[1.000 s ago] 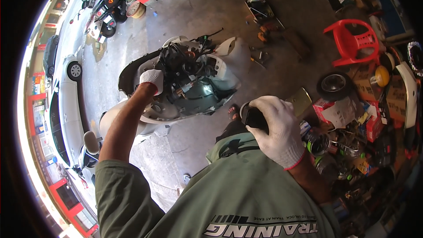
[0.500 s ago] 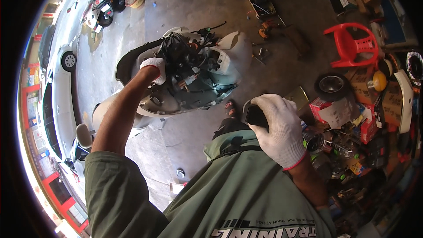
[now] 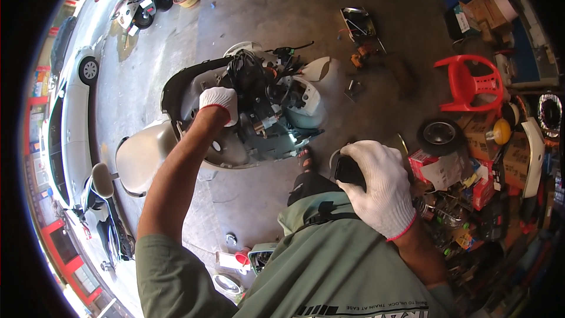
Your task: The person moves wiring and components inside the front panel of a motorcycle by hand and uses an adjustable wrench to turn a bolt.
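A partly stripped motor scooter stands ahead of me, its wiring and black inner parts laid bare among pale body panels. My left hand, in a white knit glove with a red cuff, is closed at these parts; its fingertips and whatever they grip are hidden. Close to my body, my right hand, gloved alike, holds a dark flat phone, with the thumb along its near edge and the fingers over the top. A bright spot of light shows at the scooter's right lower edge.
A red plastic chair, a small wheel and piled boxes and parts lie to the right. Beyond the scooter are an open tool case and an orange power tool. A white car stands left.
The view has shifted, so the scooter and both hands sit lower and farther right. A bright spot now shows on the scooter's lower edge. My right hand keeps the phone.
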Tool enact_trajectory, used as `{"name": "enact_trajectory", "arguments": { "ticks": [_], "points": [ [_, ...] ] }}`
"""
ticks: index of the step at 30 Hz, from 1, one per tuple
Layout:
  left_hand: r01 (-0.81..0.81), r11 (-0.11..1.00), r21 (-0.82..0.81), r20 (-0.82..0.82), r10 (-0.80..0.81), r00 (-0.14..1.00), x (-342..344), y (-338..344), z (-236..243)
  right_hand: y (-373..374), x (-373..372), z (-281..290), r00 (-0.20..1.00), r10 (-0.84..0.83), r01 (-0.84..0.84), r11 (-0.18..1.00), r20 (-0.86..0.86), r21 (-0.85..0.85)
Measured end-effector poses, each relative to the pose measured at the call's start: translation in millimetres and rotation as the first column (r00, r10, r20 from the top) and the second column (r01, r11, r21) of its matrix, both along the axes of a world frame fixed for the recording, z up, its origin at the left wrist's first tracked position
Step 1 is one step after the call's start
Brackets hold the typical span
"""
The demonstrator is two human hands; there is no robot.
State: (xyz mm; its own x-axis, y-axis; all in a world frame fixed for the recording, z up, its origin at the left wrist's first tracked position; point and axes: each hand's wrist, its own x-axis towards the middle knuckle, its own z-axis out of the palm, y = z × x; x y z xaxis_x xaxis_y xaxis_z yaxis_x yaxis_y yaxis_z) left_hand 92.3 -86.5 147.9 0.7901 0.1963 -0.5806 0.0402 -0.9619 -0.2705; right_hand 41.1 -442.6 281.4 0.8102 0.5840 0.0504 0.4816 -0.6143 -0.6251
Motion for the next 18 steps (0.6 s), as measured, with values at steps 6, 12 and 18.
{"name": "enact_trajectory", "arguments": {
  "ticks": [6, 12, 18],
  "points": [
    [-0.02, 1.0, -0.006, -0.037, 0.02, 0.999, 3.6, -2.6, 5.9, 8.1, 22.8, -6.7, 0.999, 0.039, -0.039, 0.999, -0.023, -0.013],
    [-0.027, 1.0, -0.009, -0.042, 0.026, 0.999, 2.7, 4.3, 3.0, 5.8, 40.9, -28.4, 0.997, 0.005, -0.002, 0.999, -0.079, 0.044],
    [-0.022, 1.0, -0.015, -0.024, 0.022, 0.999, 5.0, -0.3, 1.8, -15.0, 40.7, -50.1, 0.988, -0.114, 0.115, 0.993, -0.104, 0.007]
  ]
}}
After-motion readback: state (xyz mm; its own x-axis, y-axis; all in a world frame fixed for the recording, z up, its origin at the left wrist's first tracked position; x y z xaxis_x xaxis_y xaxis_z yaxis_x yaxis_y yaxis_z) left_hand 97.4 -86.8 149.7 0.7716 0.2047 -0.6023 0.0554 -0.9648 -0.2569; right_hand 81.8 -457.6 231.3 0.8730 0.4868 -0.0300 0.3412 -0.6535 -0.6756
